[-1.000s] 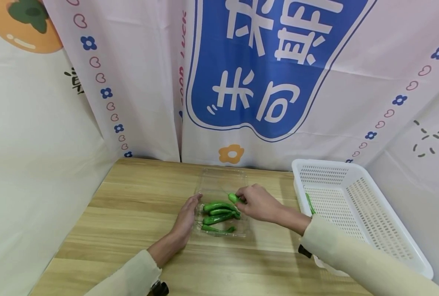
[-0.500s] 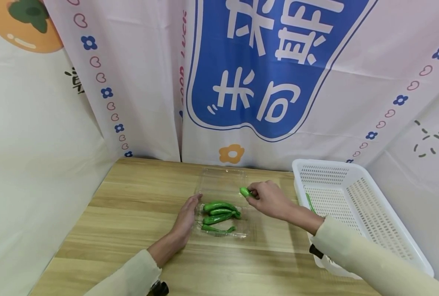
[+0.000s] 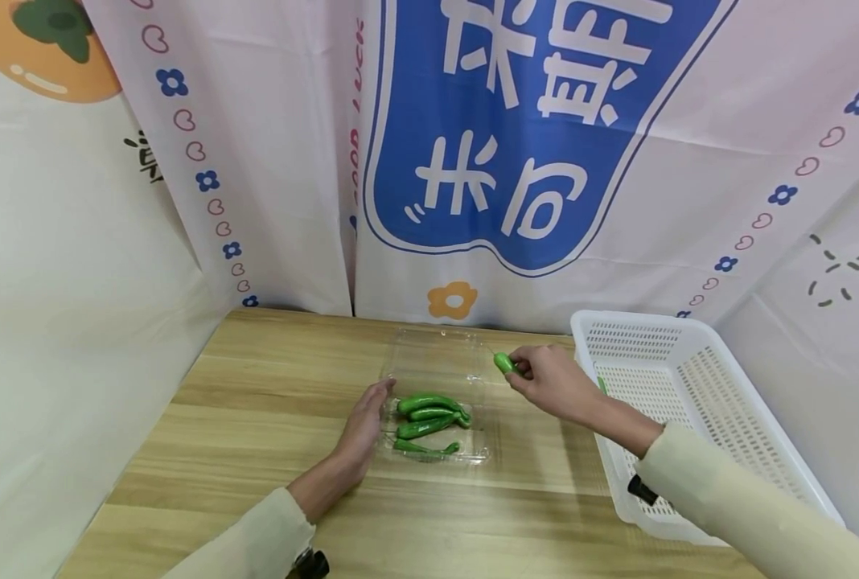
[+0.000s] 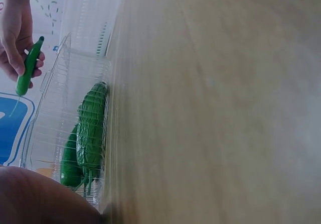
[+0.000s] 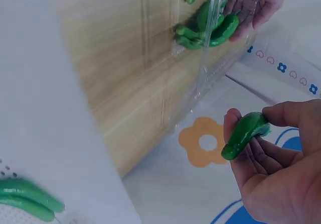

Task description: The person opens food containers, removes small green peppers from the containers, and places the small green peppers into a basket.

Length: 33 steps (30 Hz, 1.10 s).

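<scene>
While the person's left hand [image 3: 360, 426] lies along the left side of a clear plastic box [image 3: 475, 451], seen from the head its fingers look extended and grip nothing, presumably there to steady so light a tray; several green peppers [image 3: 425, 429] lie inside, side by side, probably because the box is narrow. The right hand [image 3: 556, 382] pinches one pepper [image 3: 504, 363] above the counter [image 3: 270, 402], between the box and the white basket [image 3: 632, 342] on the right. From the left wrist, the lid [image 4: 60, 81] slants up on the far side, leaving the tray uncovered. From the right wrist, thumb and fingers grasp the held pepper around its middle, likely for balance, and two more peppers [image 5: 30, 194] lie in the basket.
</scene>
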Motion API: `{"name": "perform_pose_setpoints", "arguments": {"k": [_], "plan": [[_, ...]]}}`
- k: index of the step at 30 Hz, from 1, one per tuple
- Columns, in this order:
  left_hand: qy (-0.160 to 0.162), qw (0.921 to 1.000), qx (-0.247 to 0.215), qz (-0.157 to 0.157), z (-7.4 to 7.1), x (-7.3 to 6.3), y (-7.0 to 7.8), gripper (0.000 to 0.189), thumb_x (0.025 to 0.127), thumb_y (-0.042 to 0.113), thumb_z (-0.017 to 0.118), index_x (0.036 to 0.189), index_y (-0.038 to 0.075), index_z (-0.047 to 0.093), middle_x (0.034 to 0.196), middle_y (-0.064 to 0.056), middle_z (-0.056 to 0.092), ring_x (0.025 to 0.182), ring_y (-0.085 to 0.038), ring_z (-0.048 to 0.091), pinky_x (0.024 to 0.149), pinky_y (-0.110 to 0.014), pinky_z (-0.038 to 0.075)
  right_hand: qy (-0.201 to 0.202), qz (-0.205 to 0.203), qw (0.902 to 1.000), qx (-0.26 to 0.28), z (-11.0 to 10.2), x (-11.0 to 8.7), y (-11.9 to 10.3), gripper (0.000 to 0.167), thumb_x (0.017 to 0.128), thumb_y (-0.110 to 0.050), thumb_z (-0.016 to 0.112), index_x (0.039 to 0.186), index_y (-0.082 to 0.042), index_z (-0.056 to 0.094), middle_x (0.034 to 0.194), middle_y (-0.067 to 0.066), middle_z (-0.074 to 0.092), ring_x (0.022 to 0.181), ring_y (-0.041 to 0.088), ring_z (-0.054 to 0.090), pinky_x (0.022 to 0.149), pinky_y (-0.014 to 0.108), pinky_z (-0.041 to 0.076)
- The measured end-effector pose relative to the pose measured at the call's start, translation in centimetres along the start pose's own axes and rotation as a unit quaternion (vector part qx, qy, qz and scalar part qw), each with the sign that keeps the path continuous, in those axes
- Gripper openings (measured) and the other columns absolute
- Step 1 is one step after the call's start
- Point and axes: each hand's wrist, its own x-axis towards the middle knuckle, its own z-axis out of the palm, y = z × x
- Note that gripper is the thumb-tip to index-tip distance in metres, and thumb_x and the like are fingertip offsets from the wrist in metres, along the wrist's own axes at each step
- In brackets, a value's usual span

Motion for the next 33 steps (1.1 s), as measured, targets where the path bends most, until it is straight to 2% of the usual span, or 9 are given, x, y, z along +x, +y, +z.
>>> {"name": "perform_pose_setpoints", "arguments": {"k": [12,16,21,33], "plan": [[0.002,1.0000,0.001,0.000,0.0,0.1,-0.1,0.055,0.117,0.032,0.020,0.166,0.006,0.028,0.175,-0.019,0.018,0.162,-0.042,0.003,0.129,-0.066,0.001,0.028,-0.007,0.9991,-0.031,-2.2,-0.4,1.0,0.010,0.093,-0.006,0.074,0.099,0.001,0.078,0.078,-0.001,0.074,0.066,0.005,0.064,0.062,0.027,0.057],[0.001,1.0000,0.003,0.000,0.0,0.0,-0.1,0.055,0.117,0.032,0.020,0.166,0.006,0.028,0.175,-0.019,0.018,0.162,-0.043,0.003,0.129,-0.066,0.002,0.028,0.004,0.9990,-0.035,-2.8,-0.6,1.4,0.013,0.095,-0.007,0.073,0.103,0.002,0.078,0.079,0.000,0.075,0.066,0.005,0.064,0.061,0.026,0.055],[0.002,1.0000,0.003,-0.001,0.0,0.0,-0.1,0.055,0.117,0.033,0.021,0.166,0.007,0.028,0.175,-0.019,0.018,0.162,-0.043,0.003,0.129,-0.067,0.001,0.030,0.023,0.9987,-0.033,-3.4,-0.5,2.0,0.022,0.096,-0.007,0.073,0.111,0.008,0.076,0.086,0.008,0.078,0.072,0.013,0.071,0.064,0.031,0.061],[0.004,1.0000,-0.001,0.000,-0.1,0.1,0.0,0.055,0.118,0.032,0.022,0.165,0.006,0.029,0.175,-0.019,0.018,0.162,-0.043,0.003,0.129,-0.066,0.001,0.041,0.065,0.9962,-0.042,-5.3,-0.2,4.0,0.023,0.097,-0.008,0.072,0.112,0.009,0.074,0.091,0.014,0.078,0.077,0.021,0.073,0.068,0.038,0.061]]}}
